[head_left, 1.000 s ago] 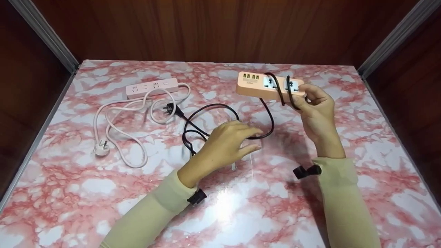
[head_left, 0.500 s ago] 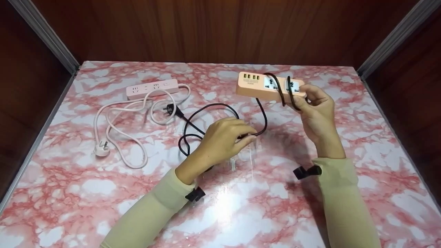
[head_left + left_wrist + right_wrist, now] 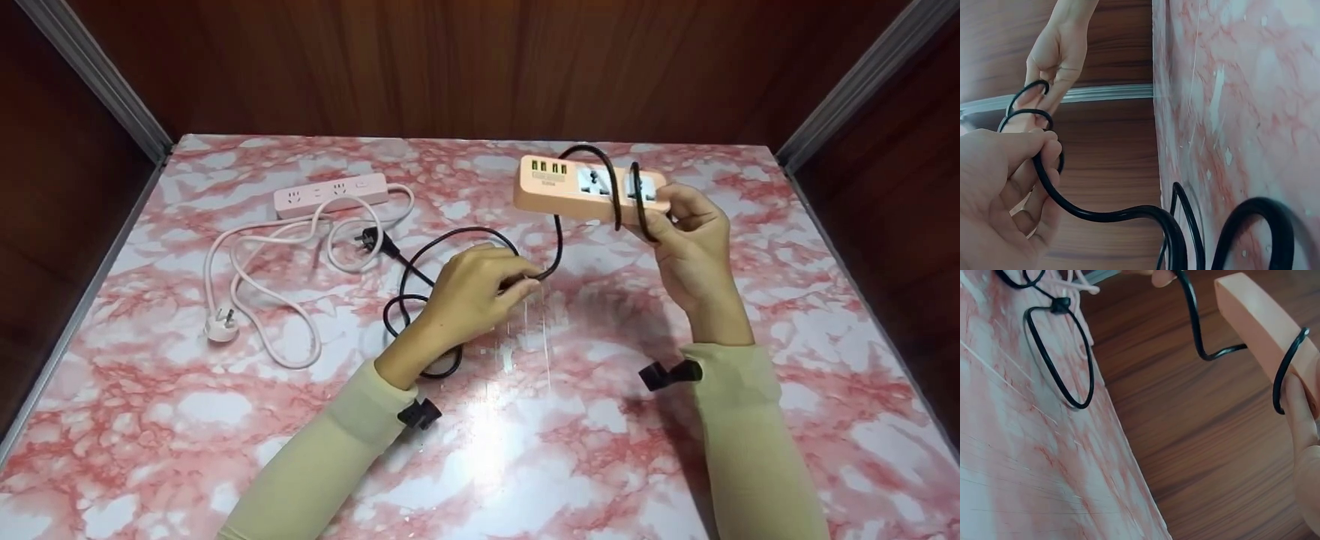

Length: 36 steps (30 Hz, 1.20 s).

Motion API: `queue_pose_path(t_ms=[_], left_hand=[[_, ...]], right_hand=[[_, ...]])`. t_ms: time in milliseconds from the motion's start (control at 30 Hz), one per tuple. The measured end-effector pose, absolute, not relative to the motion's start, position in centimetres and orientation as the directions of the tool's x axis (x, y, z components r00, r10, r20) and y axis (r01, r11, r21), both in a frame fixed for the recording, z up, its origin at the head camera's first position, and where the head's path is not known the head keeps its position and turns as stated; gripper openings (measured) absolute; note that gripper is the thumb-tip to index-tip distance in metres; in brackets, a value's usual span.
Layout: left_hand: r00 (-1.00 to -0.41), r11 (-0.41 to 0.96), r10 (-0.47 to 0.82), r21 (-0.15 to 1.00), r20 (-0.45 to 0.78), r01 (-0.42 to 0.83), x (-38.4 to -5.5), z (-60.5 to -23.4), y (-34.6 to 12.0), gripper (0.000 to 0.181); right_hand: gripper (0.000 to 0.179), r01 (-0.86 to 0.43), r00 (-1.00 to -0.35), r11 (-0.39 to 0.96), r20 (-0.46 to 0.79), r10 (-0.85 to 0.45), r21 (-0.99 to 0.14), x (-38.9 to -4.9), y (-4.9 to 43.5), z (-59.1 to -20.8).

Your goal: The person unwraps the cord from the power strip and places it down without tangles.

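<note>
Above the table, my right hand (image 3: 694, 247) grips the right end of an orange power strip (image 3: 544, 196) with USB ports and white sockets. Its black cord (image 3: 559, 244) is looped around the strip's body. My left hand (image 3: 476, 296) pinches that cord between thumb and fingers, below and left of the strip; in the left wrist view the cord (image 3: 1095, 215) runs down from the fingertips. The rest of the cord lies in loose loops on the table, ending in a black plug (image 3: 379, 240). In the right wrist view the strip's underside (image 3: 1266, 323) shows one cord wrap.
At the back left lies a pink power strip (image 3: 330, 193) with a loosely coiled white cord (image 3: 259, 281) and a white plug (image 3: 221, 326). The black plug sits near a white cord loop. Dark wood panels (image 3: 480, 67) wall the marbled table (image 3: 637, 465).
My left hand has closed on the black cord and drawn it left and slightly away. The wrap over the orange strip stands looser. My right hand holds nearly still.
</note>
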State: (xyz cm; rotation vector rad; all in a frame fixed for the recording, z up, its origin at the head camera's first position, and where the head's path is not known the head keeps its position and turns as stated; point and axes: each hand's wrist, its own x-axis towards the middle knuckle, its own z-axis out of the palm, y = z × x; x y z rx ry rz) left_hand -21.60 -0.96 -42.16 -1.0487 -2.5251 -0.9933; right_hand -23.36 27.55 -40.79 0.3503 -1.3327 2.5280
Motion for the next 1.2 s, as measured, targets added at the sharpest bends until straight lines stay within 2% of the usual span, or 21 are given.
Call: queue_pose_path(t_ms=[167, 533, 833, 1200], left_hand=[[-0.735, 0.497, 0.497, 0.542, 0.462, 0.677, -22.3, -42.4, -1.3, 0.014], [-0.788, 0.535, 0.359, 0.581, 0.500, 0.613, -23.3, -41.5, -2.8, 0.016], [-0.768, 0.548, 0.260, 0.566, 0.585, 0.616, -23.9, -40.9, -4.0, 0.018], [-0.715, 0.551, 0.156, 0.541, 0.681, 0.636, -24.1, -40.5, -4.8, 0.016]], right_hand=[[0.022, -0.334, -0.930, -0.575, 0.362, 0.070, -0.747, -23.2, 27.8, -40.8], [0.023, -0.338, -0.930, -0.514, 0.363, 0.055, -0.788, -23.0, 27.8, -40.8], [0.022, -0.294, -0.933, -0.546, 0.358, -0.012, -0.784, -23.0, 28.1, -41.0], [0.020, -0.286, -0.949, -0.449, 0.316, 0.009, -0.846, -22.9, 27.8, -40.9]])
